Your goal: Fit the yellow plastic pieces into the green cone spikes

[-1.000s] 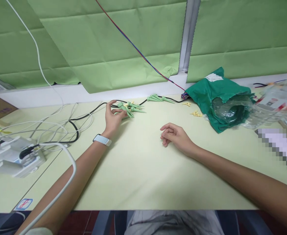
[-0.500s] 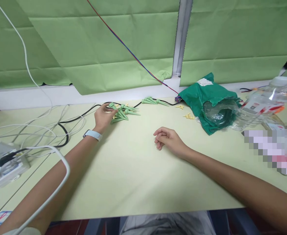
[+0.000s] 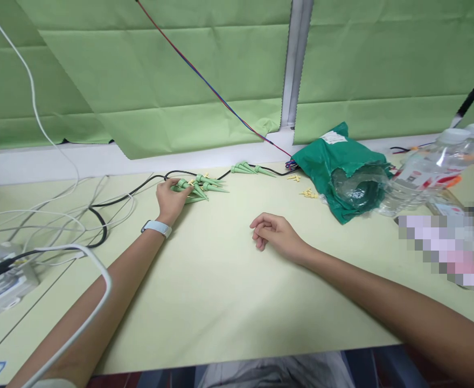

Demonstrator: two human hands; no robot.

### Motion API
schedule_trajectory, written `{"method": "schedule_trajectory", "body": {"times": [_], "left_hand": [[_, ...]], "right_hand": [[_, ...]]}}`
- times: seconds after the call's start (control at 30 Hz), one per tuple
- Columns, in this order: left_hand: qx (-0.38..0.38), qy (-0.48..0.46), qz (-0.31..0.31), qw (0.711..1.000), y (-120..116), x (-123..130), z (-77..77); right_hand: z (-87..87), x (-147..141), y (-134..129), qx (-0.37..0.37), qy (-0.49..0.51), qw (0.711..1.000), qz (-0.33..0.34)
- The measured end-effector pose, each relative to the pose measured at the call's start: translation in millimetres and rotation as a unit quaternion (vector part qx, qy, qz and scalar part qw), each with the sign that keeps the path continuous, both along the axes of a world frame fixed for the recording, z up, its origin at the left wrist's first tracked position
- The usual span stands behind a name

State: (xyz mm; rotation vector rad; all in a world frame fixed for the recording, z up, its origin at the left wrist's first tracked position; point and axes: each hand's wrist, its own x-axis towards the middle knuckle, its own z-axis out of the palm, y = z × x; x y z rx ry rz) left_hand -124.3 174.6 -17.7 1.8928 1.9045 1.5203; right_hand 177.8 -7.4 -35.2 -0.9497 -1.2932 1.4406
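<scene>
At the left pile of pale green cones (image 3: 215, 187), my left hand (image 3: 172, 200) has its thumb and fingers curled in among the cones. A small yellow piece shows beside the fingertips, but what they grip is too small and hidden to make out. My right hand (image 3: 275, 235) rests over the middle of the table, loosely curled, fingertips slightly apart, with nothing seen in it. A second group of green cones (image 3: 243, 167) lies further back near the wall. Small yellow pieces (image 3: 309, 193) lie left of the green bag.
A torn green bag (image 3: 337, 156) with clear plastic and bottles (image 3: 439, 161) stand at the right, near a pixelated item. Cables (image 3: 103, 226) and a white power box (image 3: 6, 275) cover the left side. A white cable crosses over my left forearm.
My left hand has come down lower into the green cones; the cone top raised at its fingertips is no longer held up there. My right hand keeps its pose. The view has shifted slightly.
</scene>
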Motion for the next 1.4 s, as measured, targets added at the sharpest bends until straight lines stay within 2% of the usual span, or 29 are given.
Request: {"method": "schedule_trajectory", "body": {"times": [0.13, 0.27, 0.37, 0.43, 0.53, 0.57, 0.63, 0.73, 0.83, 0.93, 1.2, 1.3, 1.4], "left_hand": [[0.005, -0.024, 0.001, 1.000, -1, -2, -1.8], [-0.008, -0.036, -0.024, 0.999, 1, -2, -2.7], [-0.036, -0.024, -0.039, 0.998, 1, 0, -3.1], [-0.037, -0.014, -0.044, 0.998, 0, 1, -3.3], [-0.026, -0.007, -0.048, 0.998, -2, 2, -4.0], [-0.022, -0.007, -0.051, 0.998, -3, 1, -4.4], [-0.014, -0.016, -0.055, 0.998, -3, 0, -5.9], [-0.002, -0.053, -0.057, 0.997, -2, -3, -9.1], [0.001, -0.094, -0.050, 0.994, 0, -5, -11.9], [0.015, -0.094, -0.033, 0.995, 0, -6, -12.3], [0.090, 0.027, 0.011, 0.996, -22, 7, -2.0], [0.101, 0.088, -0.016, 0.991, -34, 15, 0.8], [0.118, 0.160, -0.081, 0.977, -46, 23, 1.5]], "right_hand": [[-0.1, 0, -1, 0.002, -0.002, 1.000, 0.001], [-3.5, 0, 2, 0.014, -0.011, 1.000, 0.002], [-8.1, 7, 22, 0.081, -0.090, 0.991, -0.062], [-10.4, 16, 47, 0.166, -0.209, 0.953, -0.140], [-11.0, 33, 94, 0.279, -0.415, 0.841, -0.207], [-10.6, 38, 110, 0.287, -0.469, 0.807, -0.217], [-9.4, 46, 138, 0.264, -0.549, 0.757, -0.236], [-8.4, 52, 166, 0.223, -0.600, 0.727, -0.249], [-9.1, 54, 176, 0.206, -0.614, 0.716, -0.261], [-10.6, 56, 175, 0.199, -0.616, 0.715, -0.263], [-8.0, 54, 175, 0.139, -0.615, 0.724, -0.278], [-3.7, 52, 181, 0.103, -0.605, 0.734, -0.291], [0.0, 53, 182, 0.071, -0.587, 0.750, -0.298]]}}
